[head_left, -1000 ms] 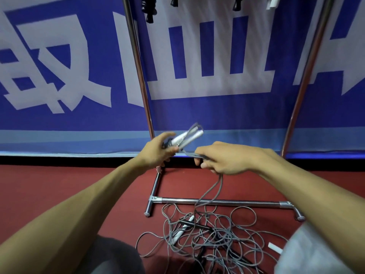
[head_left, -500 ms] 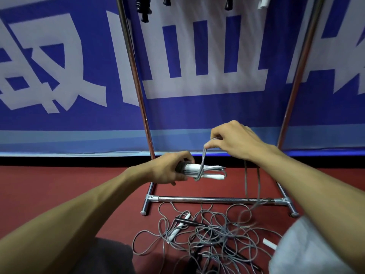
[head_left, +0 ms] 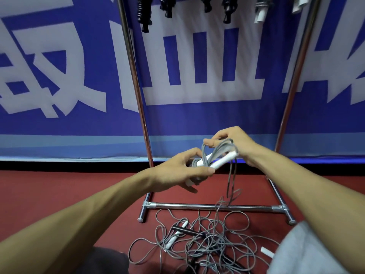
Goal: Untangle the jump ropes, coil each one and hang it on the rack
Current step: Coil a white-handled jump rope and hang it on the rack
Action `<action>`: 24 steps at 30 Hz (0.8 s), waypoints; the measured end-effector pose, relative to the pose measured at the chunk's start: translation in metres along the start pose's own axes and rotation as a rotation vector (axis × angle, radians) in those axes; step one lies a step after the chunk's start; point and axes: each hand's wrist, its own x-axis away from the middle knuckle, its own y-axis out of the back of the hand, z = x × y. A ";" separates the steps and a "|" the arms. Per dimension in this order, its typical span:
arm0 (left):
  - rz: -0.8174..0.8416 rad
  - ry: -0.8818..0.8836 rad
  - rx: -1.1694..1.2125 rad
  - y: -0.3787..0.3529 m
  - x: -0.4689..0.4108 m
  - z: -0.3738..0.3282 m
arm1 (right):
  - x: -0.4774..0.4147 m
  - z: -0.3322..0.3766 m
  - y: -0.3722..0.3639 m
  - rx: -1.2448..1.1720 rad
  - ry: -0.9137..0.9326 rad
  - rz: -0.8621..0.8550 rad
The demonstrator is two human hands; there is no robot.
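Jump rope [head_left: 212,157], grey with two white handles [head_left: 225,161], is held before the rack [head_left: 213,206]. Our left grip [head_left: 177,173] clasps both handles; our right grip [head_left: 234,141] pinches its cord loops above one floor tangle [head_left: 207,244].

Place: a sports hall or gym, seen low down near one wall.
Floor: a dull red sports floor [head_left: 59,194] runs up to a black strip at the foot of the wall.
Wall: a blue banner [head_left: 197,119] covers it, with huge white characters cut off by the frame and a paler blue band along its bottom edge.
Rack: a chrome tube rack [head_left: 213,207] stands on the floor just before the banner; black and white handles [head_left: 145,14] hang at its top.
Gear: a tangle of grey jump ropes [head_left: 207,246] lies on the floor by the rack's foot bar.
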 end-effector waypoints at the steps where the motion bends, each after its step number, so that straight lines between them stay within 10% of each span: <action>1: -0.024 0.004 0.042 0.000 -0.001 0.001 | 0.000 -0.002 0.000 -0.006 -0.006 -0.023; 9: -0.370 -0.062 0.391 0.018 -0.010 -0.005 | 0.007 0.007 -0.012 0.018 -0.008 0.170; 13: -0.416 -0.056 0.467 0.025 -0.009 -0.007 | 0.008 0.006 -0.018 0.469 0.106 0.196; 24: -0.563 -0.031 -0.075 0.043 -0.015 0.018 | 0.028 0.025 -0.023 1.054 0.467 0.247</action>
